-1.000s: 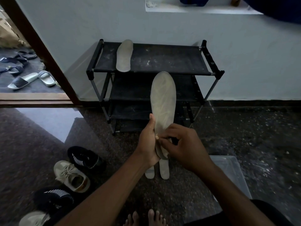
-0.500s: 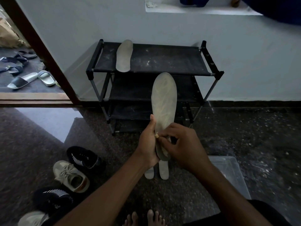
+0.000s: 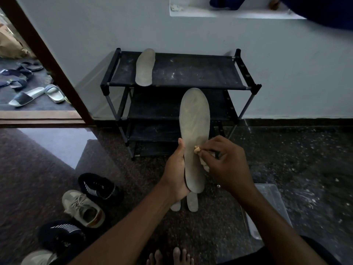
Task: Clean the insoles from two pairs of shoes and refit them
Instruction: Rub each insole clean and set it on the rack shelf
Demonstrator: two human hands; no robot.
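My left hand (image 3: 176,169) grips a long grey insole (image 3: 194,131) by its heel end and holds it upright in front of the shoe rack. My right hand (image 3: 225,165) pinches a small pale cloth (image 3: 202,159) against the insole's right edge. A second insole (image 3: 145,67) lies on the rack's top shelf. Two more insoles (image 3: 192,203) lie on the floor below my hands, mostly hidden. At the lower left stand two black striped shoes (image 3: 99,186) and two beige sneakers (image 3: 82,207).
The black three-tier shoe rack (image 3: 179,87) stands against the white wall. A clear plastic lid or box (image 3: 267,207) lies on the floor under my right forearm. An open doorway at the left shows sandals (image 3: 36,94) outside. My bare toes (image 3: 168,257) are at the bottom edge.
My right hand with the cloth has slid from the insole's left side near my left thumb across to its right edge. The insole has stayed almost still.
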